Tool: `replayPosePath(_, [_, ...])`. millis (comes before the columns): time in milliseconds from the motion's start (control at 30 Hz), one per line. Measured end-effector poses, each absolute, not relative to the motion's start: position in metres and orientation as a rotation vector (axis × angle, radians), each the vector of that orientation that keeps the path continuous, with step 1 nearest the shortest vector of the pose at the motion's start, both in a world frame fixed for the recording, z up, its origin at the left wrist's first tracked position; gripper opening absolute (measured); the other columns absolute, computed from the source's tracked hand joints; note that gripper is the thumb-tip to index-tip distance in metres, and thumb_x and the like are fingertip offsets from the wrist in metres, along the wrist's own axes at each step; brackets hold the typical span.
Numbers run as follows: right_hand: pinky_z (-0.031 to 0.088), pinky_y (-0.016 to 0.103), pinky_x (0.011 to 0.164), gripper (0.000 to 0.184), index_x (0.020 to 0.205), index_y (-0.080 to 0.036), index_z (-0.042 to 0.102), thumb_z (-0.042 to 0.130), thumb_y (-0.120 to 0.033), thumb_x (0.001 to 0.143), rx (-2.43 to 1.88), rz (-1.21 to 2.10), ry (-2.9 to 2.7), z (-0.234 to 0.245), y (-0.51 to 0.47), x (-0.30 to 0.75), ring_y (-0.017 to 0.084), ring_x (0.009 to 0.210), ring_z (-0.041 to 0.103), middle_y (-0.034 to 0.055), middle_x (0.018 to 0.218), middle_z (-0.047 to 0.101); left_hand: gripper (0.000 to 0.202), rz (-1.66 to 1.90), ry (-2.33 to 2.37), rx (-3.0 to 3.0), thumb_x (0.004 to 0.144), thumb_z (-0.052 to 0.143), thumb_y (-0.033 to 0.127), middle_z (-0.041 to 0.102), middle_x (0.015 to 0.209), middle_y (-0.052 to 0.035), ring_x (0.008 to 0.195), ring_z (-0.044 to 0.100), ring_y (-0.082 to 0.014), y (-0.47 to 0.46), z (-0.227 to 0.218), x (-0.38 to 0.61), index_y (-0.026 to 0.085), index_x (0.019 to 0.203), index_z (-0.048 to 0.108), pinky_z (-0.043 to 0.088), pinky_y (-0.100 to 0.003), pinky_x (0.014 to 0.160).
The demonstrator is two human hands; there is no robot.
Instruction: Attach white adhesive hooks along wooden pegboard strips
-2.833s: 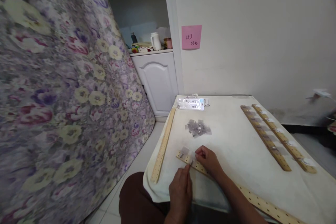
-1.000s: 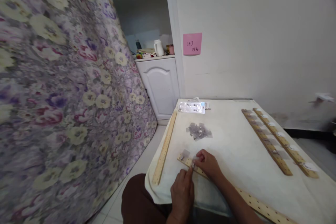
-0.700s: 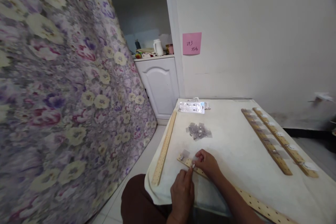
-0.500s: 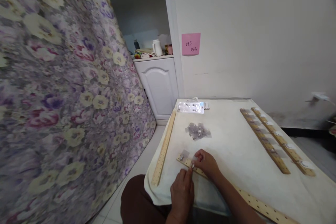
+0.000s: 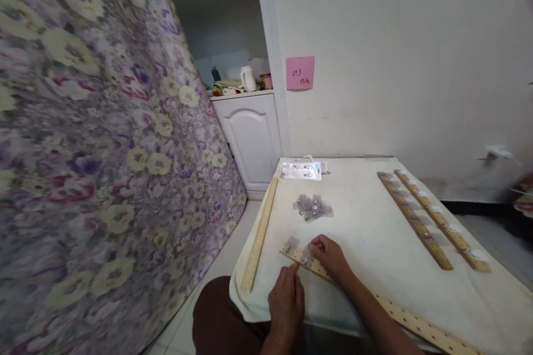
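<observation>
A long perforated wooden strip (image 5: pixel 400 313) lies slanted across the near part of the white-covered table (image 5: pixel 375 233). At its far end sit small clear hooks (image 5: pixel 291 244). My right hand (image 5: pixel 328 258) rests on that end, fingers curled in a pinch over a small clear piece at the strip. My left hand (image 5: pixel 286 302) sits just below the strip's end, fingers together, tips near the wood; I cannot make out anything in it. A pile of clear hooks (image 5: pixel 313 207) lies a little beyond my hands.
Another bare perforated strip (image 5: pixel 260 234) lies along the table's left edge. Two strips with hooks fitted (image 5: pixel 428 219) lie at the right. A clear packet (image 5: pixel 301 170) sits at the far edge. A floral mattress (image 5: pixel 91 150) leans at the left; a white cabinet (image 5: pixel 250 133) stands behind.
My left hand has drawn back a little from the strip, away from the right hand's fingertips. The right hand stays on the strip's end. The view has shifted slightly.
</observation>
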State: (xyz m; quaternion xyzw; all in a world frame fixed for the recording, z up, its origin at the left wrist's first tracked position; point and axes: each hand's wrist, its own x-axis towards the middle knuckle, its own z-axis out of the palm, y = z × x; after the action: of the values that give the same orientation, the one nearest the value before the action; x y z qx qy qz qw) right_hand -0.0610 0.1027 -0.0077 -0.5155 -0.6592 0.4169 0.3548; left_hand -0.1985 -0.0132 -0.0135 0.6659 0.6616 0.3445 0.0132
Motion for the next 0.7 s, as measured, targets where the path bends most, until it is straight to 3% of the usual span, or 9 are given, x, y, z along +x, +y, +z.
replayPosePath(133, [0.041, 0.024, 0.057, 0.018, 0.074, -0.018, 0.060, 0.051, -0.035, 0.074, -1.337, 1.140, -1.615, -0.010, 0.107, -0.056, 0.015, 0.059, 0.056, -0.0002, 0.063, 0.061, 0.027, 0.967, 2.103, 2.128, 0.084, 0.037, 0.008, 0.056, 0.090, -0.0024, 0.085, 0.056, -0.0154, -0.015, -0.013, -0.197, 0.022, 0.098, 0.055, 0.045, -0.025, 0.074])
replayPosePath(233, [0.041, 0.024, 0.051, 0.015, 0.075, -0.018, 0.058, 0.051, -0.032, 0.072, -1.353, 1.209, -1.583, -0.012, 0.121, -0.051, 0.013, 0.050, 0.054, -0.0026, 0.058, 0.058, 0.029, 0.842, 2.127, 2.200, 0.080, 0.039, 0.005, 0.056, 0.092, -0.0022, 0.086, 0.055, -0.0161, -0.015, -0.014, -0.196, 0.024, 0.097, 0.055, 0.044, -0.025, 0.074])
replayPosePath(400, [0.043, 0.025, 0.053, 0.019, 0.080, -0.018, 0.059, 0.047, -0.032, 0.073, -1.406, 1.047, -1.564, -0.012, 0.157, -0.047, 0.014, 0.053, 0.057, -0.0016, 0.061, 0.059, 0.034, 0.815, 2.145, 2.242, 0.077, 0.040, 0.003, 0.059, 0.095, -0.0018, 0.089, 0.055, -0.0158, -0.014, -0.019, -0.196, 0.025, 0.098, 0.055, 0.045, -0.024, 0.076])
replayPosePath(700, [0.044, 0.028, 0.074, 0.031, 0.099, -0.021, 0.064, 0.046, -0.029, 0.076, -1.434, 0.790, -1.638, -0.007, 0.190, -0.065, 0.019, 0.076, 0.059, 0.0016, 0.082, 0.066, 0.037, 0.830, 2.235, 2.267, 0.070, 0.042, 0.001, 0.060, 0.092, -0.0010, 0.082, 0.057, -0.0153, -0.008, -0.041, -0.199, 0.027, 0.092, 0.057, 0.045, -0.022, 0.067])
